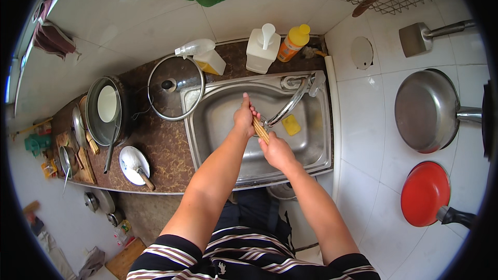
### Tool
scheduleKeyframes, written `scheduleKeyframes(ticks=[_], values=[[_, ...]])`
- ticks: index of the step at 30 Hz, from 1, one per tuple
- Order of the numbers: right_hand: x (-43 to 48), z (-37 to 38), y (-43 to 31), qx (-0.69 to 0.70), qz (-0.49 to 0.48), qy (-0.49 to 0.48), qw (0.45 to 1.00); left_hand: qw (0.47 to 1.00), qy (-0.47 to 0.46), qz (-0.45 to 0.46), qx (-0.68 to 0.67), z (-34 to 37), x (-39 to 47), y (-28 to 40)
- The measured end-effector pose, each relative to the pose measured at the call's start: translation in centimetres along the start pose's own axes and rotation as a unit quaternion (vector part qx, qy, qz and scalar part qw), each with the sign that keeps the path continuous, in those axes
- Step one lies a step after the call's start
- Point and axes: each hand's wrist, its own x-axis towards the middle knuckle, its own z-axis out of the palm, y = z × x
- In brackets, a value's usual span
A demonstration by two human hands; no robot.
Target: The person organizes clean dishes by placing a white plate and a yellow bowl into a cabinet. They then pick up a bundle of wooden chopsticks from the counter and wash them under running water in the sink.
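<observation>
Over the stainless steel sink (218, 132), my left hand (244, 118) grips one end of a bundle of wooden chopsticks (260, 130), thumb pointing up and away from me. My right hand (277, 151) is closed around the end nearer to me. The bundle slants between both hands, just beside the mouth of the curved chrome faucet (291, 103). A yellow sponge (291, 125) lies on the sink floor, right of the faucet's mouth. I cannot tell whether water is running. The drain is mostly hidden behind the hands and the chopsticks.
Behind the sink stand a white pump bottle (262, 52), a yellow-capped orange bottle (293, 42) and a spray bottle (208, 56). A glass lid (177, 89) overlaps the sink's left rim. Leftward are a pot (93, 124) and a plate with a brush (134, 165). Pans (426, 111) hang at right.
</observation>
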Motion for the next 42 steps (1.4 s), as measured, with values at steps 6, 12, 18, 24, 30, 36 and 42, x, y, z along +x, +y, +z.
scheduleKeyframes(ticks=[6, 12, 18, 24, 30, 36, 42], values=[[0.1, 3.4, 0.0, -0.012, -0.016, 0.019, 1.0, 0.996, -0.005, -0.06, 0.069, -3.6, -2.6, -2.4], [-6.2, -0.9, -5.7, -0.075, -0.131, 0.032, 0.988, 0.935, 0.088, 0.187, 0.287, -3.8, -5.7, 2.6], [-1.6, -14.2, -11.7, -0.03, -0.34, 0.386, 0.857, 0.966, -0.122, 0.142, 0.179, 3.6, -10.7, 11.7], [8.1, -20.6, -11.6, -0.19, -0.386, 0.304, 0.85, 0.96, -0.258, 0.013, 0.108, 11.3, -10.1, 14.6], [8.1, -20.2, -11.9, -0.251, -0.332, 0.275, 0.867, 0.967, -0.249, 0.027, 0.057, 13.0, -9.4, 13.8], [8.5, -19.3, -11.6, -0.31, -0.348, 0.334, 0.82, 0.963, -0.265, 0.028, 0.035, 13.6, -9.5, 13.6], [8.4, -18.9, -11.6, -0.316, -0.34, 0.338, 0.819, 0.964, -0.264, 0.031, 0.029, 13.8, -9.9, 13.6]])
